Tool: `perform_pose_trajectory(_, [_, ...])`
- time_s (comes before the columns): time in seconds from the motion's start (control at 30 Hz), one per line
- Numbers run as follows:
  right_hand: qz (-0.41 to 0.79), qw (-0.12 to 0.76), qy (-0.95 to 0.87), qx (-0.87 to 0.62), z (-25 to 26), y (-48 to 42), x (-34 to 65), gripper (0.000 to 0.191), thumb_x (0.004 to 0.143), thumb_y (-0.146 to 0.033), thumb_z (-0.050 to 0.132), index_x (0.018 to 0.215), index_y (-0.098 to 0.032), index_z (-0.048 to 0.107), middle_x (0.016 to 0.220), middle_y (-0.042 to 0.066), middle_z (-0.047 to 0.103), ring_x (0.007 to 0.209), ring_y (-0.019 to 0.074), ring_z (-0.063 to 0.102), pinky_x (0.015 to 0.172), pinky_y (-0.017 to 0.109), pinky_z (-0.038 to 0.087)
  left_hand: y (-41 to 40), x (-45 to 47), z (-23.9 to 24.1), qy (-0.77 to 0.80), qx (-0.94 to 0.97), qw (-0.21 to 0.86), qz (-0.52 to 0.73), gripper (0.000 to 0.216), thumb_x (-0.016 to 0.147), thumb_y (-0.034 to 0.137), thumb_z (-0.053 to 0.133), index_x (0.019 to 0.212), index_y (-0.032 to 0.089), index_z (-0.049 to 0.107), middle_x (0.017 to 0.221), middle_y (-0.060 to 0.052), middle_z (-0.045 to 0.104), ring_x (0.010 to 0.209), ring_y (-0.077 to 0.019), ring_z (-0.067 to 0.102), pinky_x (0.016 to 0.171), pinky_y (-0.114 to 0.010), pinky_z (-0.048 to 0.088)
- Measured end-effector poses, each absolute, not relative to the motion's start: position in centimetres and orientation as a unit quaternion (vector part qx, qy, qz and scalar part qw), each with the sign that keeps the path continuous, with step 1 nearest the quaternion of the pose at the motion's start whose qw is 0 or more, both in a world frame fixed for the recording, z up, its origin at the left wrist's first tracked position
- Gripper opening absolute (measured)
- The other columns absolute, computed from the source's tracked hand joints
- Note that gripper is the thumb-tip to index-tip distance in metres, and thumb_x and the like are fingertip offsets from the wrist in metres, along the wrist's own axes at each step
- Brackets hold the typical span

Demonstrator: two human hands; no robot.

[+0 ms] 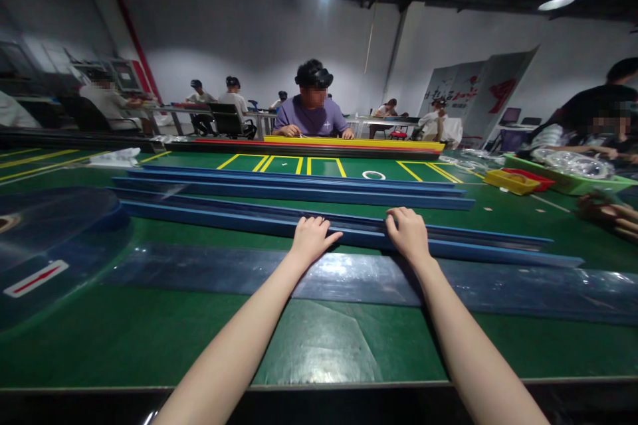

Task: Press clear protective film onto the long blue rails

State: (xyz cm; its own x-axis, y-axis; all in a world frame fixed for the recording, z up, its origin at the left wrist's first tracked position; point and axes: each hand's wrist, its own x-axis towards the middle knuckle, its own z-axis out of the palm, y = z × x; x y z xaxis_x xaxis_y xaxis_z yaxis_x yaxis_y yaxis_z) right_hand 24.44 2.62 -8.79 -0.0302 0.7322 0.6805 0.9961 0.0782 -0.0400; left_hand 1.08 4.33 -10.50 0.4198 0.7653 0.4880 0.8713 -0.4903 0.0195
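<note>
My left hand [312, 239] lies palm-down, fingers together and thumb out, on the nearest blue rail [224, 220], whose long axis runs left to right across the green table [149, 339]. My right hand [409, 234] rests flat on it alongside, equally near. Far right, a green tray [591, 184] holds clear bags [573, 161]; the yellow tray [511, 181] looks empty.

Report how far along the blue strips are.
Done: nothing visibly finished. In hand: left hand and right hand rest on the nearest blue strip. Left: the clear film in front lies flat; the farther blue strips lie untouched.
</note>
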Motion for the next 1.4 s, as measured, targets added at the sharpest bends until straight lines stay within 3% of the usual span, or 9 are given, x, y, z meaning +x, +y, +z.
perform_pose_trajectory(0.2, [-0.203,0.219,-0.769,-0.566,-8.7,1.9,20.5,0.028,0.088,-0.026,0.036,0.082,-0.018,0.062,0.086,0.007,0.064,0.082,0.0174,0.053,0.072,0.028,0.032,4.4,1.1,-10.5,-0.493,-0.833,0.126,-0.218,0.047,0.085,0.055,0.037,0.088,0.016,0.063,0.086,-0.009,0.064,0.083,-0.0211,0.057,0.076,-0.033,0.035])
perform_pose_trajectory(0.37, [-0.196,0.227,-0.768,-0.566,-9.6,2.3,19.2,0.032,0.089,-0.028,0.034,0.105,-0.016,0.059,0.110,0.009,0.061,0.102,0.0193,0.050,0.086,0.030,0.032,4.4,1.1,-10.6,-0.485,-0.835,0.120,-0.232,0.045,0.085,0.054,0.039,0.088,0.016,0.063,0.086,-0.009,0.064,0.084,-0.0223,0.057,0.076,-0.034,0.034])
perform_pose_trajectory(0.47, [-0.185,0.212,-0.754,-0.593,-9.8,2.7,19.2,0.038,0.090,-0.031,0.031,0.113,-0.014,0.055,0.114,0.011,0.060,0.104,0.0195,0.051,0.090,0.031,0.030,4.4,1.1,-10.7,-0.482,-0.834,0.122,-0.240,0.044,0.085,0.054,0.040,0.086,0.016,0.063,0.086,-0.010,0.064,0.083,-0.0223,0.057,0.076,-0.035,0.034])
perform_pose_trajectory(0.9, [-0.128,0.208,-0.704,-0.667,-8.4,3.2,19.2,0.035,0.087,-0.032,0.035,0.095,-0.025,0.068,0.093,0.005,0.068,0.083,0.0178,0.061,0.068,0.025,0.039,4.3,0.9,-10.5,-0.470,-0.836,0.124,-0.253,0.036,0.087,0.047,0.040,0.090,0.017,0.059,0.092,-0.006,0.063,0.088,-0.0208,0.054,0.076,-0.033,0.033])
perform_pose_trajectory(1.4, [-0.106,0.219,-0.613,-0.752,-8.5,2.4,25.8,0.036,0.079,-0.037,0.039,0.094,-0.029,0.071,0.092,0.002,0.070,0.086,0.0204,0.063,0.067,0.027,0.044,4.4,0.8,-10.5,-0.462,-0.835,0.124,-0.272,0.036,0.086,0.048,0.041,0.089,0.017,0.060,0.090,-0.008,0.062,0.088,-0.0223,0.053,0.077,-0.035,0.032])
